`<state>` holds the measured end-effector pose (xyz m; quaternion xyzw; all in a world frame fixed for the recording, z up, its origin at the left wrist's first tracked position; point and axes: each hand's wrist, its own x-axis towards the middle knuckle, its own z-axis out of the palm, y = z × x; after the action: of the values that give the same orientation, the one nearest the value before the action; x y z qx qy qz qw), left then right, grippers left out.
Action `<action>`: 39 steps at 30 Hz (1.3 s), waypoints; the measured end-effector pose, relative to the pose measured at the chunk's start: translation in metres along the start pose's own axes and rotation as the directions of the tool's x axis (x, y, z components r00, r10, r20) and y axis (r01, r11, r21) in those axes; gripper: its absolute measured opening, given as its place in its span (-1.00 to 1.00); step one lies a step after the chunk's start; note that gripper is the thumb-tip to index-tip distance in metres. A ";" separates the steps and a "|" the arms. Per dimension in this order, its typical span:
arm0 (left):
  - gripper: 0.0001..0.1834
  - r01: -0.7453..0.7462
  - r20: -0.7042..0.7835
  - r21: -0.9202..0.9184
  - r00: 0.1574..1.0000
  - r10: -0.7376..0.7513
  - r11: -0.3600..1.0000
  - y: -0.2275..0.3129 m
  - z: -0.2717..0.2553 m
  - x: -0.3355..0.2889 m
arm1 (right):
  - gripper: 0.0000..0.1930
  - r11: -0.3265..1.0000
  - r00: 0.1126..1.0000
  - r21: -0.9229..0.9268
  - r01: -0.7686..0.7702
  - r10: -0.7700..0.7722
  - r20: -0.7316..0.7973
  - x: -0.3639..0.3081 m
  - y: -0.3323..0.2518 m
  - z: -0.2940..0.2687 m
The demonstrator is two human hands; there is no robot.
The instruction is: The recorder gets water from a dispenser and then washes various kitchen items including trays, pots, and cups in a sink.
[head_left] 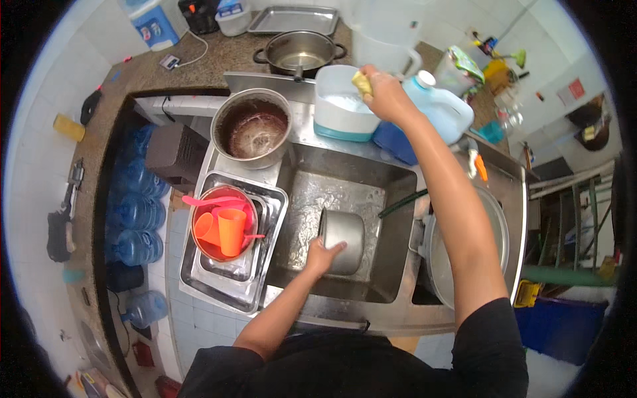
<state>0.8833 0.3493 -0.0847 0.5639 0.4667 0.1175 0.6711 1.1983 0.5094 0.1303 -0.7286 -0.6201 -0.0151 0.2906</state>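
Note:
Low in the metal sink (pixel 391 265), my left hand (pixel 322 257) grips the rim of a silver metal pot (pixel 346 242) that lies tipped on its side. My right hand (pixel 383 94) is raised at the back of the sink, its fingers closed round a yellow sponge (pixel 362 83). That sponge is over the right rim of a white tub (pixel 345 123) with whitish, sudsy liquid inside. Just right of the tub stands a large blue jug (pixel 424 109) with a white cap, partly hidden by my right forearm.
A stained pot (pixel 257 129) stands left of the tub. Below it, stacked metal trays (pixel 279 212) hold a bowl with orange cups (pixel 231 232) and pink utensils. A large round lid or pan (pixel 488 232) lies right of the sink. A two-handled pot (pixel 300 53) sits behind.

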 end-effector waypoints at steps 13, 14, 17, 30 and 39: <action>-0.66 -0.103 0.144 -0.055 0.983 0.110 0.993 0.015 -0.046 -0.020 | -0.51 0.885 0.291 -0.427 0.185 0.366 0.884 0.074 0.054 0.119; -0.68 -0.097 0.165 -0.060 0.981 0.106 0.993 0.017 -0.047 -0.015 | -0.46 0.918 0.316 -0.365 0.152 0.305 0.899 0.073 0.063 0.114; -0.72 -0.111 0.135 -0.108 0.983 0.126 0.988 0.016 -0.045 -0.011 | -0.59 0.870 0.578 0.207 -0.447 0.104 0.810 0.062 0.017 0.071; -0.70 -0.499 -0.142 -0.006 0.859 0.493 0.867 -0.007 -0.005 0.067 | -0.48 0.997 0.947 0.024 -0.080 0.069 0.313 -0.258 -0.091 0.093; -0.60 -0.475 -0.053 0.139 0.873 0.485 0.869 0.048 -0.070 -0.027 | -0.49 0.491 0.744 0.562 -0.666 0.392 0.540 -0.259 0.016 0.115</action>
<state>0.8330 0.3919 -0.0249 0.6963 0.3467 0.2763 0.5645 1.1140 0.3277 -0.0710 -0.6978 -0.3528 0.4496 0.4318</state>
